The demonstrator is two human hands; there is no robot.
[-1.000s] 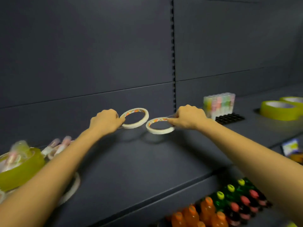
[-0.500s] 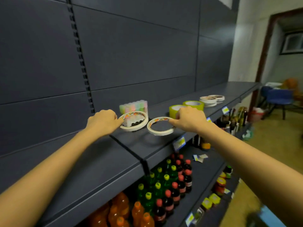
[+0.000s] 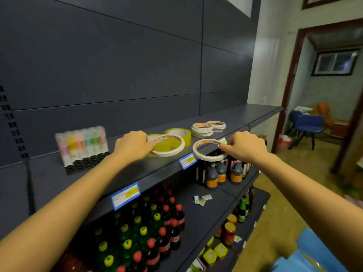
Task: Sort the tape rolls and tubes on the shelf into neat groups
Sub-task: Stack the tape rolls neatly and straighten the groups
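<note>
Left of centre, a pack of coloured tubes [image 3: 82,148] stands upright on the dark shelf [image 3: 127,173]. Just right of it, the left hand [image 3: 133,145] pinches the rim of a white tape roll [image 3: 169,153], which overlaps two yellow tape rolls [image 3: 186,137]. Right of centre, the right hand [image 3: 243,147] pinches a second white tape roll [image 3: 208,158] at the shelf's front edge, and two stacks of flat white rolls [image 3: 202,128] lie farther back.

The scene is dim, the dark shelf panels [image 3: 117,65] soaking up light, while the doorway [image 3: 324,85] at two o'clock shows brighter. Wide-angle bending curves the edges, and the blue object [image 3: 306,256] at five o'clock is blurred.
</note>
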